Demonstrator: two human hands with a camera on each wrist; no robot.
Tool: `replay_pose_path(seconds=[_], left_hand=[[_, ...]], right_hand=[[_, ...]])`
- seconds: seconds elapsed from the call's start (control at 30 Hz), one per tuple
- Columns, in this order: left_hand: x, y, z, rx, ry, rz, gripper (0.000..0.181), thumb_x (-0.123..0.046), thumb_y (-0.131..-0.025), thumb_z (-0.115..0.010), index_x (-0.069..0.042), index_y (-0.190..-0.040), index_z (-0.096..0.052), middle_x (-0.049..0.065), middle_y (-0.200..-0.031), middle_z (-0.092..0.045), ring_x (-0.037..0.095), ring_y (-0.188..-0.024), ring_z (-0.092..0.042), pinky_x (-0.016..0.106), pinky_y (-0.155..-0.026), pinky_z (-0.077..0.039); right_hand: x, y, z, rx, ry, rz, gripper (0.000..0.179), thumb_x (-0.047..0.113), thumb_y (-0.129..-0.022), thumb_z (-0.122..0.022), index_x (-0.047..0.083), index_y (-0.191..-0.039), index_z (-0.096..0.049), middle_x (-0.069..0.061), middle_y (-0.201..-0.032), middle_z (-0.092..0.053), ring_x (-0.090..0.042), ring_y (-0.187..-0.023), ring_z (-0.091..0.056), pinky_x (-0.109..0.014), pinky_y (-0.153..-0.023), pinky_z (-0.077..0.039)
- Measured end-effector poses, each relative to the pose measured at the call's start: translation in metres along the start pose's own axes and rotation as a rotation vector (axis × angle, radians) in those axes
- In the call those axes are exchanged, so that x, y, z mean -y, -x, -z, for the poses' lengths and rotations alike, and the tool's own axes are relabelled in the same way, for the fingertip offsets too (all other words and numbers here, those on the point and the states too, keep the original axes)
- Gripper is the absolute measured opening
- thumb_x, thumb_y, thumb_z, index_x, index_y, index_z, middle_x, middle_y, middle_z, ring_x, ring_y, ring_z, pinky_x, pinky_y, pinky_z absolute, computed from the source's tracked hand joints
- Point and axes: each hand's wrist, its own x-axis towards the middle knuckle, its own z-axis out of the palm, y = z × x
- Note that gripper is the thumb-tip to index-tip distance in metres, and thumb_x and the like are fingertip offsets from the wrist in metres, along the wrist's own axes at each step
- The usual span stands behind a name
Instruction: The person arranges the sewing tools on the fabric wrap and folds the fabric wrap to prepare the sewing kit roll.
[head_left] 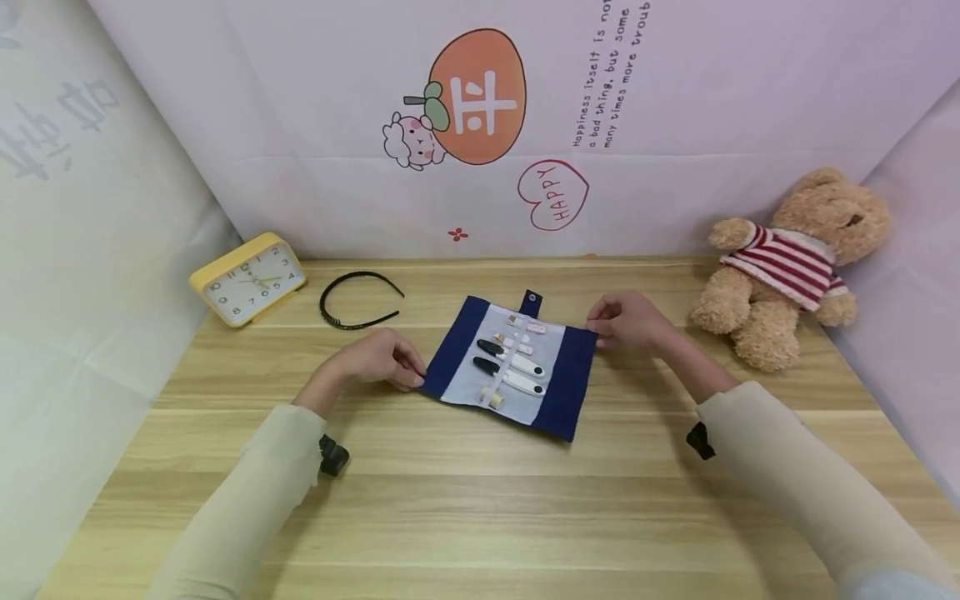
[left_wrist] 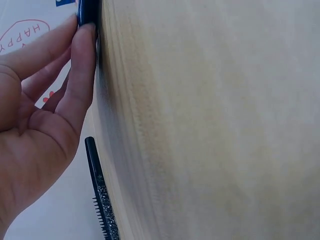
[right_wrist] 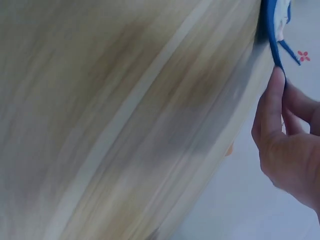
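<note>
A navy fabric tool pouch (head_left: 573,379) lies spread open in the middle of the table, with a pale grey lining and a snap tab (head_left: 532,302) at its far edge. An elastic band across the lining holds two black-and-white tools (head_left: 517,382) and several small pink, white and tan pieces. My left hand (head_left: 382,360) pinches the pouch's near left corner between thumb and fingers. At the far right corner, my right hand (head_left: 626,321) pinches the navy edge. Both wrist views show fingertips closed on the fabric, the left hand (left_wrist: 50,95) and the right hand (right_wrist: 287,130).
A yellow alarm clock (head_left: 251,279) stands at the back left, and a black headband (head_left: 333,304) lies beside it. On the right sits a teddy bear (head_left: 787,267) in a striped sweater. White printed sheets (head_left: 337,100) enclose the wooden table (head_left: 465,525) at the back and sides.
</note>
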Motion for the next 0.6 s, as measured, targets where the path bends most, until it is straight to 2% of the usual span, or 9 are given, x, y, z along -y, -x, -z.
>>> replay_pose_path(seconds=[0.13, 0.3, 0.47, 0.6], left_hand=[[0.001, 0.0011, -0.0017, 0.038, 0.059, -0.008, 0.012, 0.002, -0.086, -0.077, 0.006, -0.097, -0.074, 0.009, -0.084, -0.073, 0.017, -0.074, -0.07, 0.034, -0.073, -0.06], [0.0025, 0.0019, -0.004, 0.095, 0.121, 0.006, 0.013, 0.004, -0.087, -0.077, 0.008, -0.098, -0.073, 0.011, -0.085, -0.073, 0.019, -0.076, -0.071, 0.037, -0.075, -0.06], [0.0006, 0.0034, -0.0058, 0.128, 0.136, 0.004, 0.014, 0.005, -0.086, -0.076, 0.009, -0.099, -0.072, 0.01, -0.086, -0.073, 0.019, -0.078, -0.071, 0.038, -0.077, -0.06], [-0.0004, 0.0038, -0.0077, 0.14, 0.115, -0.008, 0.011, 0.005, -0.086, -0.077, 0.007, -0.095, -0.073, 0.009, -0.085, -0.073, 0.017, -0.078, -0.07, 0.036, -0.076, -0.06]], right_hand=[[0.0051, 0.0002, -0.0038, -0.064, -0.011, 0.003, 0.022, 0.005, -0.099, -0.066, -0.01, -0.115, -0.063, -0.02, -0.106, -0.061, -0.026, -0.088, -0.067, -0.037, -0.078, -0.06], [0.0074, 0.0015, -0.005, -0.06, -0.001, 0.026, 0.026, 0.003, -0.094, -0.07, -0.011, -0.116, -0.064, -0.021, -0.107, -0.064, -0.026, -0.09, -0.066, -0.037, -0.08, -0.059], [0.004, 0.0, -0.0034, -0.042, -0.01, 0.022, 0.027, -0.005, -0.093, -0.068, -0.014, -0.118, -0.062, -0.021, -0.103, -0.065, -0.023, -0.087, -0.067, -0.034, -0.079, -0.059], [0.0024, -0.0045, -0.0041, -0.069, 0.049, 0.022, 0.025, -0.001, -0.093, -0.069, -0.011, -0.116, -0.065, -0.019, -0.101, -0.066, -0.021, -0.086, -0.065, -0.029, -0.075, -0.057]])
